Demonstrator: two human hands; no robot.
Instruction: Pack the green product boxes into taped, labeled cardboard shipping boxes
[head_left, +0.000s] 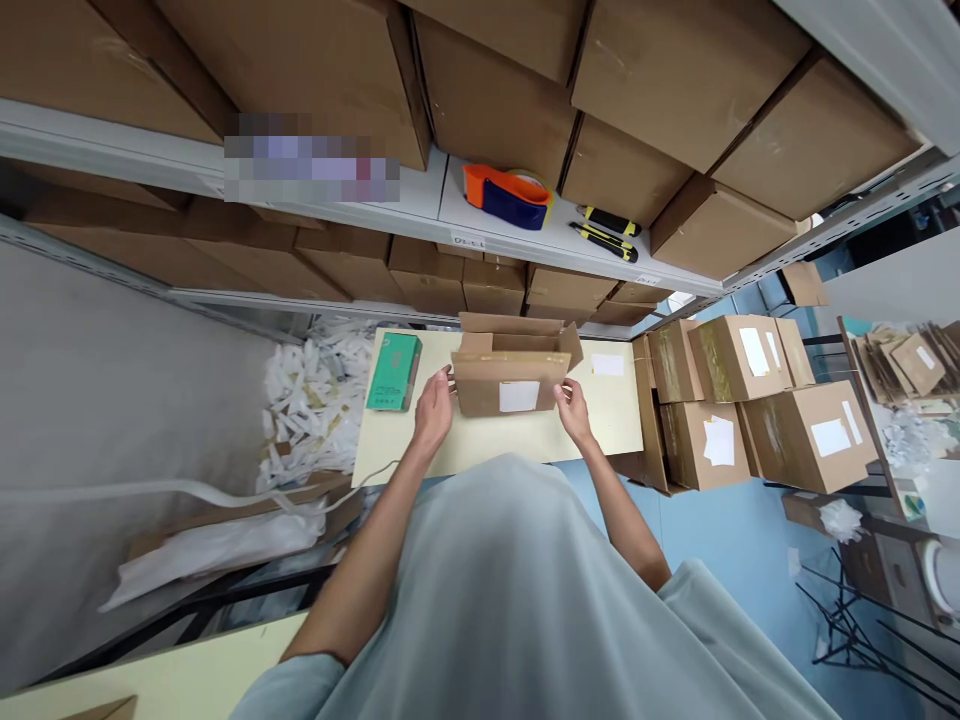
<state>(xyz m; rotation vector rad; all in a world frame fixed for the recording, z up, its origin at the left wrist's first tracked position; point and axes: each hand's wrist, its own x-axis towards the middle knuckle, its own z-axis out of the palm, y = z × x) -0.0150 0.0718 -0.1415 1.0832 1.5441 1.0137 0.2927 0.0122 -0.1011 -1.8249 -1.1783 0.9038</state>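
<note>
An upright cardboard box (pixel 478 397) with raised top flaps and a white label on its front stands on the pale yellow table (pixel 487 445). My left hand (pixel 434 408) is at the box's left side, fingers loosely spread. At the right side, my right hand (pixel 573 408) is near the lower corner, its fingers apart and slightly curved. Whether either hand touches the cardboard is hard to tell. A green box (pixel 393 372) lies left of my left hand. Behind my right hand, a white label (pixel 607 365) lies on the table.
Overhead, a shelf (pixel 450 195) holds cartons, an orange and blue tape dispenser (pixel 510 197) and yellow-black cutters (pixel 606 240). Labelled cartons (pixel 705 445) are stacked right of the table. White packing scraps (pixel 311 400) pile up at the left, beside a pale cable (pixel 187 488).
</note>
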